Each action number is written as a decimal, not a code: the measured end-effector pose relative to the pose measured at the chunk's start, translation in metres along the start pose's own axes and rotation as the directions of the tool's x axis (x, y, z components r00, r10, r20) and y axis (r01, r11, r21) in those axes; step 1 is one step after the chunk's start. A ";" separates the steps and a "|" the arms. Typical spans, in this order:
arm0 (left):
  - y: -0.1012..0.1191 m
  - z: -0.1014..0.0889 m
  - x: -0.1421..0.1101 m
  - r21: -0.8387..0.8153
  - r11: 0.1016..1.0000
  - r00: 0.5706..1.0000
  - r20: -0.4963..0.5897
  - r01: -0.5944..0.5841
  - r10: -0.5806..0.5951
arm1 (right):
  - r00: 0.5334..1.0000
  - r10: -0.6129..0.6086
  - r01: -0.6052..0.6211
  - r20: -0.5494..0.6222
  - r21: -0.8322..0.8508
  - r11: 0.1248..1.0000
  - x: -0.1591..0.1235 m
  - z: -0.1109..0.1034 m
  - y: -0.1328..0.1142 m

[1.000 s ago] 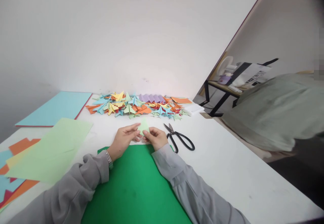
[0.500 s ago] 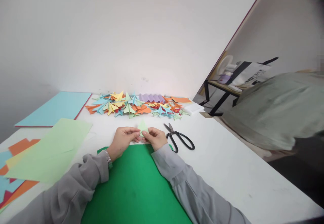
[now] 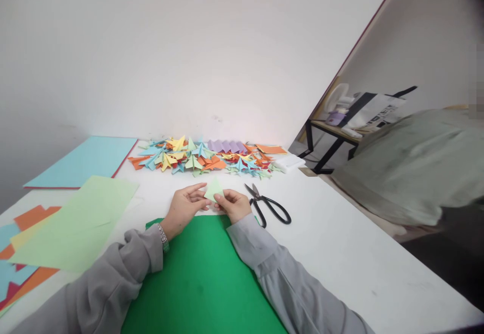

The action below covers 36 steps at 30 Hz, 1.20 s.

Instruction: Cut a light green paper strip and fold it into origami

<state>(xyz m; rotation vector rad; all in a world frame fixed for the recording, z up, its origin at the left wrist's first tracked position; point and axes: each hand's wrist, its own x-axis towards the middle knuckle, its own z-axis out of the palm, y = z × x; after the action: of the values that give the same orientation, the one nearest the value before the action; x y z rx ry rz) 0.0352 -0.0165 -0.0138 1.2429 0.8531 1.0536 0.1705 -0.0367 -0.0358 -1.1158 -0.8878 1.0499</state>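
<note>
A small pale green folded paper (image 3: 214, 191) with a pointed top is raised just past the far edge of a green sheet (image 3: 204, 273). My right hand (image 3: 235, 204) pinches its lower right part between thumb and fingers. At the paper's left edge is my left hand (image 3: 186, 206), its thumb and fingers apart; whether its fingertips touch the paper is hard to tell. Black-handled scissors (image 3: 266, 204) lie with parted blades to the right of my right hand.
Many coloured paper planes (image 3: 192, 161) are heaped along the wall, beside a purple pleated paper (image 3: 227, 146). Left are a light green sheet (image 3: 83, 223), orange pieces (image 3: 36, 217) and a light blue sheet (image 3: 83, 162). A person (image 3: 408, 162) is at the right.
The left fingers have parted from their pinch at the paper's edge. The folded paper has turned slightly in my right hand, showing a wider face.
</note>
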 end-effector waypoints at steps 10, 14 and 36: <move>-0.001 -0.001 0.001 0.021 1.000 1.000 -0.006 -0.019 0.019 | 1.000 -0.002 0.002 0.002 -0.014 1.000 -0.003 0.002 -0.004; -0.002 -0.003 0.002 0.010 1.000 0.999 0.025 -0.021 0.021 | 1.000 -0.003 0.003 0.011 -0.009 1.000 -0.003 0.001 -0.004; 0.004 -0.010 0.002 0.302 0.952 0.917 0.363 0.049 -0.163 | 0.976 0.062 -0.060 0.210 -0.013 0.998 0.000 -0.003 -0.003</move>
<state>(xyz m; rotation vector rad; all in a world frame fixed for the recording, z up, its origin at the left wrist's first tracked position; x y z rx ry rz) 0.0253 -0.0116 -0.0112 1.5657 0.7723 0.5769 0.1743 -0.0379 -0.0334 -1.0558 -1.0301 1.2335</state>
